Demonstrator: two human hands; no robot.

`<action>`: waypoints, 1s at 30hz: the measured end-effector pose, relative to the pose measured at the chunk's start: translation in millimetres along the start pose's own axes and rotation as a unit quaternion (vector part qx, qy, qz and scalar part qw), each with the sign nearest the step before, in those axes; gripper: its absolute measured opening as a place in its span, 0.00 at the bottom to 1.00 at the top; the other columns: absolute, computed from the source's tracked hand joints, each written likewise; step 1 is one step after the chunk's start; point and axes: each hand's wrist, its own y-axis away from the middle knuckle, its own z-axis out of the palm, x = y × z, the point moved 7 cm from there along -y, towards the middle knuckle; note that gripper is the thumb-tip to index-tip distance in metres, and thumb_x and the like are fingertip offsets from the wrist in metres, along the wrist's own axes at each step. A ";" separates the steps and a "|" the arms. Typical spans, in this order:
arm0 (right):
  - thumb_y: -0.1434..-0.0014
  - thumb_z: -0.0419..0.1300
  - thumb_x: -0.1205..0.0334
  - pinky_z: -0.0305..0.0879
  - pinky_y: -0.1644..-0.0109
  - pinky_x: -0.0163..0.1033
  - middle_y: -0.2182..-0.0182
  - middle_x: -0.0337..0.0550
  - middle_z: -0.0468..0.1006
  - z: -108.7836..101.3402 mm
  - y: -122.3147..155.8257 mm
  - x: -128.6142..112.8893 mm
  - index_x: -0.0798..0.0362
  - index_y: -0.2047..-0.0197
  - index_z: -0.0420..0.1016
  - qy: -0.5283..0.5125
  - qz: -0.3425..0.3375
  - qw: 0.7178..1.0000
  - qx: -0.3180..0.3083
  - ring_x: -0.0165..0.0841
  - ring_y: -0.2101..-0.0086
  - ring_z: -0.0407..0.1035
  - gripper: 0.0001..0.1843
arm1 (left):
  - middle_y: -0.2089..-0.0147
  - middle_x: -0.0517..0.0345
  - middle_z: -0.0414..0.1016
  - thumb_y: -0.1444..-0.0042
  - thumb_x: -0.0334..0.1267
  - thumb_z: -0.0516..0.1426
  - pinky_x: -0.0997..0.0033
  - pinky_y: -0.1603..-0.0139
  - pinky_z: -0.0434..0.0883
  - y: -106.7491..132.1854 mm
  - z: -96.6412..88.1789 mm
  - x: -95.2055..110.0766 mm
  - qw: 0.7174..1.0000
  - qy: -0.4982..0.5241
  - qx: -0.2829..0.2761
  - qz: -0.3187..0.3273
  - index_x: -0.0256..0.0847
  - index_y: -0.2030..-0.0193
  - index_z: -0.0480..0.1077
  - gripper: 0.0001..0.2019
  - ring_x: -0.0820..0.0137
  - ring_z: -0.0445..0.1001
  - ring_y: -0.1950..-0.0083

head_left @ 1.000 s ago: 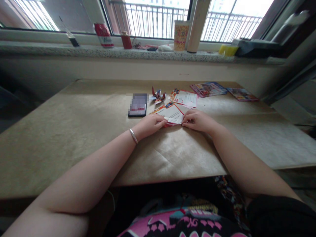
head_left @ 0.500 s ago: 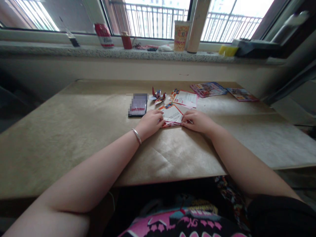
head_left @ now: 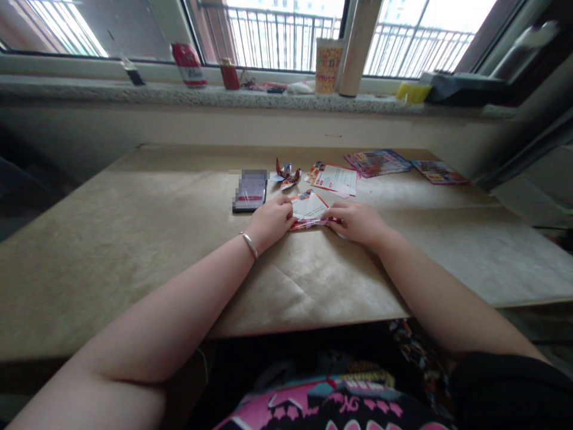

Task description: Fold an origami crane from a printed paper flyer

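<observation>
A partly folded sheet of printed paper [head_left: 310,209] lies on the table between my hands, white with a colourful far corner and a red patterned fold along its near edge. My left hand [head_left: 271,220], a silver bangle at its wrist, grips the paper's left side with closed fingers. At the right end of the near fold, my right hand [head_left: 353,222] pinches the paper, its fingertips partly hidden. Just beyond sits a folded paper figure [head_left: 287,174] with pointed red and blue parts. A phone [head_left: 251,190] lies left of it.
Loose printed sheets [head_left: 336,179] lie behind my right hand. Farther back are a stack of colourful leaflets [head_left: 378,162] and another leaflet pile [head_left: 439,171] near the table's right edge. On the windowsill stand a red can [head_left: 188,64] and a patterned cup [head_left: 328,67].
My right hand has shifted slightly left along the near edge of the paper. The red fold there now looks flatter and narrower. My left hand has stayed nearly in place.
</observation>
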 end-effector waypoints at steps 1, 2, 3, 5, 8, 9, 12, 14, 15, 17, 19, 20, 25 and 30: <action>0.37 0.55 0.57 0.63 0.60 0.39 0.57 0.44 0.80 0.2 -0.2 -1.3 0.46 0.55 0.80 0.000 -0.006 1.000 -0.002 0.37 0.61 0.73 0.13 | 0.48 0.49 0.72 0.40 0.39 0.53 0.65 0.49 0.73 0.2 -0.1 -0.3 1.000 0.002 0.005 0.001 0.38 0.67 0.73 0.10 0.64 0.74 0.52; 0.37 0.55 0.58 0.63 0.60 0.39 0.56 0.44 0.80 0.4 -0.5 -2.5 0.46 0.56 0.81 0.000 -0.012 1.000 -0.004 0.37 0.61 0.73 0.13 | 0.47 0.49 0.71 0.40 0.40 0.54 0.65 0.48 0.73 0.3 -0.5 -0.7 1.000 0.002 0.009 -0.001 0.38 0.67 0.74 0.10 0.64 0.74 0.52; 0.37 0.56 0.58 0.63 0.59 0.39 0.56 0.44 0.80 0.9 -0.7 -3.7 0.46 0.56 0.82 -0.002 -0.018 1.000 -0.007 0.37 0.61 0.73 0.13 | 0.46 0.49 0.71 0.41 0.40 0.54 0.65 0.48 0.73 0.5 -0.9 -0.9 1.000 0.002 0.011 -0.005 0.38 0.66 0.74 0.10 0.64 0.74 0.51; 0.38 0.56 0.59 0.64 0.59 0.39 0.56 0.45 0.80 2.1 -1.2 -5.4 0.47 0.57 0.82 -0.005 -0.026 1.000 -0.015 0.37 0.61 0.74 0.13 | 0.43 0.49 0.69 0.41 0.40 0.55 0.65 0.48 0.73 0.6 -2.0 -1.6 1.000 -0.004 0.012 -0.019 0.38 0.66 0.74 0.10 0.63 0.74 0.50; 0.37 0.56 0.60 0.64 0.59 0.39 0.57 0.46 0.80 4.1 -1.8 -6.6 0.47 0.56 0.83 -0.002 -0.032 0.999 -0.020 0.37 0.61 0.74 0.14 | 0.42 0.49 0.67 0.40 0.41 0.55 0.65 0.49 0.74 0.1 -2.9 -1.8 0.999 -0.011 0.006 -0.033 0.37 0.65 0.75 0.10 0.63 0.74 0.51; 0.37 0.56 0.60 0.64 0.59 0.39 0.57 0.46 0.80 4.7 -2.0 -6.7 0.47 0.56 0.83 0.001 -0.034 0.999 -0.019 0.37 0.60 0.73 0.14 | 0.42 0.49 0.68 0.40 0.40 0.55 0.65 0.49 0.74 -0.3 -2.7 -1.9 0.999 -0.011 0.005 -0.035 0.37 0.66 0.75 0.10 0.64 0.74 0.51; 0.37 0.55 0.60 0.65 0.57 0.39 0.58 0.46 0.80 6.5 -2.6 -6.7 0.48 0.55 0.83 0.005 -0.038 0.999 -0.016 0.36 0.59 0.73 0.15 | 0.43 0.48 0.68 0.40 0.38 0.54 0.66 0.46 0.72 -1.4 -1.6 -2.6 0.999 -0.007 0.007 -0.034 0.36 0.67 0.74 0.11 0.64 0.74 0.50; 0.36 0.55 0.60 0.65 0.56 0.38 0.58 0.46 0.80 7.4 -2.9 -6.3 0.49 0.54 0.83 0.006 -0.038 0.999 -0.015 0.36 0.59 0.73 0.15 | 0.45 0.48 0.69 0.40 0.37 0.54 0.66 0.45 0.72 -2.0 -1.2 -3.1 0.999 -0.001 0.009 -0.033 0.36 0.68 0.74 0.10 0.64 0.73 0.50; 0.36 0.55 0.60 0.65 0.56 0.38 0.58 0.46 0.80 7.7 -3.0 -6.0 0.49 0.54 0.83 0.008 -0.036 0.999 -0.014 0.36 0.59 0.73 0.15 | 0.46 0.48 0.70 0.40 0.36 0.54 0.66 0.46 0.72 -2.2 -1.3 -3.4 0.999 0.002 0.009 -0.035 0.36 0.68 0.74 0.10 0.64 0.73 0.50; 0.36 0.55 0.60 0.64 0.56 0.38 0.58 0.46 0.80 7.9 -3.2 -5.7 0.49 0.55 0.83 0.012 -0.033 0.999 -0.013 0.36 0.60 0.73 0.15 | 0.47 0.48 0.71 0.40 0.36 0.55 0.67 0.48 0.72 -2.5 -2.1 -3.8 0.999 0.006 0.008 -0.042 0.36 0.68 0.73 0.09 0.65 0.74 0.51; 0.36 0.55 0.60 0.64 0.56 0.38 0.59 0.46 0.80 8.0 -3.2 -6.1 0.49 0.55 0.83 0.015 -0.031 0.999 -0.015 0.36 0.60 0.73 0.15 | 0.50 0.49 0.72 0.41 0.36 0.56 0.67 0.51 0.72 -3.1 -2.7 -4.0 0.999 0.001 0.004 -0.046 0.36 0.68 0.73 0.08 0.65 0.74 0.54; 0.36 0.55 0.60 0.64 0.56 0.38 0.59 0.46 0.80 7.9 -3.3 -6.3 0.49 0.55 0.83 0.016 -0.029 0.999 -0.016 0.36 0.60 0.72 0.15 | 0.52 0.50 0.73 0.41 0.37 0.57 0.67 0.52 0.72 -3.6 -2.4 -4.1 0.999 -0.003 0.000 -0.047 0.36 0.68 0.74 0.08 0.64 0.74 0.55; 0.36 0.54 0.60 0.64 0.56 0.38 0.59 0.46 0.80 8.0 -4.1 -7.5 0.48 0.55 0.83 0.018 -0.015 1.000 -0.018 0.35 0.60 0.72 0.15 | 0.59 0.52 0.75 0.41 0.39 0.57 0.67 0.59 0.70 -5.8 -0.2 -7.8 0.998 -0.017 -0.007 -0.059 0.37 0.69 0.73 0.09 0.65 0.73 0.59; 0.36 0.55 0.59 0.64 0.55 0.38 0.59 0.46 0.80 10.0 -5.4 -7.4 0.47 0.55 0.83 0.021 -0.010 1.000 -0.016 0.35 0.60 0.73 0.15 | 0.60 0.51 0.75 0.40 0.40 0.56 0.65 0.58 0.71 -3.9 -1.3 -9.7 0.998 -0.014 0.007 -0.065 0.37 0.66 0.75 0.09 0.63 0.74 0.59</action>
